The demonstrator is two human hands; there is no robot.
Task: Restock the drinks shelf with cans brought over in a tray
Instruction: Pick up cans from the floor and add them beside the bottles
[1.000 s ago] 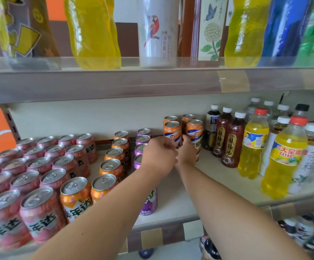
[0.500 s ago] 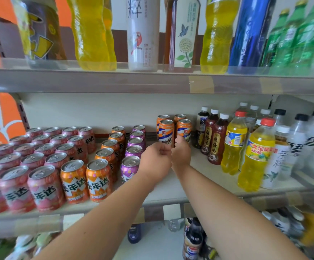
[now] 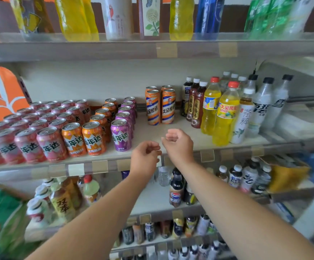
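Shelf restock mid-task: cream flat middle shelf [image 3: 188, 133] of shop drinks rack, crowded at nine o'clock with short pink aluminium cans [image 3: 30, 132]. Tall orange-and-white striped aluminium cans [image 3: 160, 106] upright in two short rows at twelve o'clock from both hands, bare shelf in front. Just below, left hand [image 3: 145, 156] and right hand [image 3: 178, 145] side by side over shelf lip, fingers loosely curled, holding nothing. Cans probably fairly heavy when full, rigid yet dentable, slick-walled; best wrapped round mid-body. Tray not in view.
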